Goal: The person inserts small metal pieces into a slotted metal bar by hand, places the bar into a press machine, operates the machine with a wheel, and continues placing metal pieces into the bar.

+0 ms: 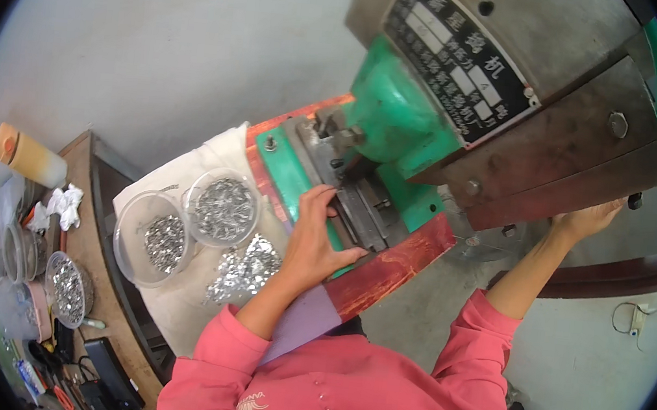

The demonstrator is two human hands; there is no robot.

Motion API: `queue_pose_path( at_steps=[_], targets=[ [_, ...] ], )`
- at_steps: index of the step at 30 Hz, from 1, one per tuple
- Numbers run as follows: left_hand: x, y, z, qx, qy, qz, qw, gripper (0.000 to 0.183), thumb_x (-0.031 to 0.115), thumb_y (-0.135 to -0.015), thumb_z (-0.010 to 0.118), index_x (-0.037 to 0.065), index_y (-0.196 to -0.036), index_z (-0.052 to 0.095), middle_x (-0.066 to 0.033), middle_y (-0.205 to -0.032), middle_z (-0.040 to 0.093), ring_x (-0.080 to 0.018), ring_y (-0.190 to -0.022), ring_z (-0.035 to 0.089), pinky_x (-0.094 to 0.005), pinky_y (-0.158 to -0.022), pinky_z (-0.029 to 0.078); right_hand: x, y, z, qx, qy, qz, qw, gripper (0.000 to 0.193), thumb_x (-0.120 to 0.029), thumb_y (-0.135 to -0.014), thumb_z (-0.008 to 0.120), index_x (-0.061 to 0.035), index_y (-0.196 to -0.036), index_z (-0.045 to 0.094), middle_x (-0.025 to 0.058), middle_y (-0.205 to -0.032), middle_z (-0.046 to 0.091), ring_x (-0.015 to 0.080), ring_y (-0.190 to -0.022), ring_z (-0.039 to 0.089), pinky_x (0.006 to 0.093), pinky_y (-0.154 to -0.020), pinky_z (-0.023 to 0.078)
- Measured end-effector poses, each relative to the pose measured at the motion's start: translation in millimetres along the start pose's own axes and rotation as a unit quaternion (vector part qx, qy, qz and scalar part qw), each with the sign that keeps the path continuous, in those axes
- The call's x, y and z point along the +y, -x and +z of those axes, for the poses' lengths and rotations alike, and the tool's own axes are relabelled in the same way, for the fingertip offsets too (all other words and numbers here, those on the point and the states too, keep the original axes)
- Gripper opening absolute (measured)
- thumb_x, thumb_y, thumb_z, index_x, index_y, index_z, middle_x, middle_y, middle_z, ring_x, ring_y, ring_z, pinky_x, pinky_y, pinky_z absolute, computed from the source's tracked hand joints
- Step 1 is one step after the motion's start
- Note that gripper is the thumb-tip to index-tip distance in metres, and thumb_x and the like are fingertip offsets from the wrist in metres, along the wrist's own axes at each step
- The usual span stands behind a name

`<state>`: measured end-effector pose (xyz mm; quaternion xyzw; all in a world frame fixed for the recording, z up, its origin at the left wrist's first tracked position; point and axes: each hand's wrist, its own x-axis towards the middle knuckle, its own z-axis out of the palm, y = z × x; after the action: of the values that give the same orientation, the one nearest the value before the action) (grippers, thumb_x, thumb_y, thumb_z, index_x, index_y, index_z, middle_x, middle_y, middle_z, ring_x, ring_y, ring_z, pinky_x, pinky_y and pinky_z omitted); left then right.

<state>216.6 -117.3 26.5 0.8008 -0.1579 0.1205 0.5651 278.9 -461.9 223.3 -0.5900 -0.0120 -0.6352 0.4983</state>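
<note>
My left hand (pixel 315 239) rests at the front of the metal die (pixel 355 211) on a green press (pixel 400 113). Its thumb is stretched out along the die's near end and the fingers reach to its left side; I see nothing held between them. My right hand (pixel 586 222) is raised to the right, at the lower edge of the press's steel side guard (pixel 563 148), which hides most of its fingers. Left of the press, a clear tub of thin shiny metal pieces (pixel 223 207) stands beside another tub of small metal parts (pixel 153 239). A loose pile of silvery pieces (pixel 246 268) lies in front.
A pale cloth (pixel 195 319) lies under the tubs. On a wooden table (pixel 106 259) at the left stand an orange-capped bottle (pixel 26 156), a bowl of metal parts (pixel 69 291), tools and a black box (pixel 113 374). The press stands on a worn red base (pixel 389 270).
</note>
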Motion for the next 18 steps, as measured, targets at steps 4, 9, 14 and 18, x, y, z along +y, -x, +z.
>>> queue_pose_path(
  at_steps=[4, 9, 14, 18],
  targets=[
    [-12, 1, 3, 0.011, 0.048, 0.008, 0.999, 0.106, 0.02, -0.054, 0.095, -0.002, -0.14, 0.036, -0.0204, -0.14, 0.037, -0.0375, -0.122, 0.05, -0.0409, -0.096, 0.051, 34, 72, -23, -0.014, 0.126, -0.044, 0.991, 0.045, -0.022, -0.102, 0.06, 0.0106, -0.129, 0.045, 0.0194, -0.131, 0.052, 0.0222, -0.114, 0.055, 0.0357, -0.098, 0.047],
    [0, -3, 7, -0.015, 0.042, -0.022, 0.999, 0.109, 0.021, -0.053, 0.096, 0.0, -0.141, 0.036, -0.0204, -0.14, 0.035, -0.0401, -0.125, 0.047, -0.0429, -0.102, 0.048, 10, 224, -36, -0.32, 0.14, 0.101, 0.931, 0.015, -0.008, -0.099, 0.06, 0.0051, -0.105, 0.064, 0.0064, -0.095, 0.063, 0.016, -0.089, 0.059, 0.0279, -0.083, 0.047],
    [-1, -5, 3, -0.014, 0.029, -0.032, 0.999, 0.109, 0.021, -0.053, 0.096, 0.0, -0.141, 0.036, -0.019, -0.139, 0.035, -0.0366, -0.12, 0.051, -0.0407, -0.096, 0.053, 18, 231, -7, -0.445, 0.129, 0.236, 0.854, 0.02, -0.015, -0.097, 0.065, 0.0044, -0.096, 0.071, 0.0021, -0.083, 0.065, 0.0094, -0.072, 0.053, 0.0252, -0.07, 0.044],
    [-2, -5, 5, -0.012, 0.031, -0.032, 0.999, 0.107, 0.023, -0.052, 0.095, 0.001, -0.14, 0.037, -0.0177, -0.138, 0.035, -0.0384, -0.121, 0.05, -0.0423, -0.1, 0.05, 10, 211, 6, -0.524, 0.162, 0.346, 0.762, 0.025, -0.02, -0.098, 0.065, 0.004, -0.103, 0.071, 0.0039, -0.083, 0.067, 0.0048, -0.065, 0.054, 0.0213, -0.054, 0.041]
  ],
)
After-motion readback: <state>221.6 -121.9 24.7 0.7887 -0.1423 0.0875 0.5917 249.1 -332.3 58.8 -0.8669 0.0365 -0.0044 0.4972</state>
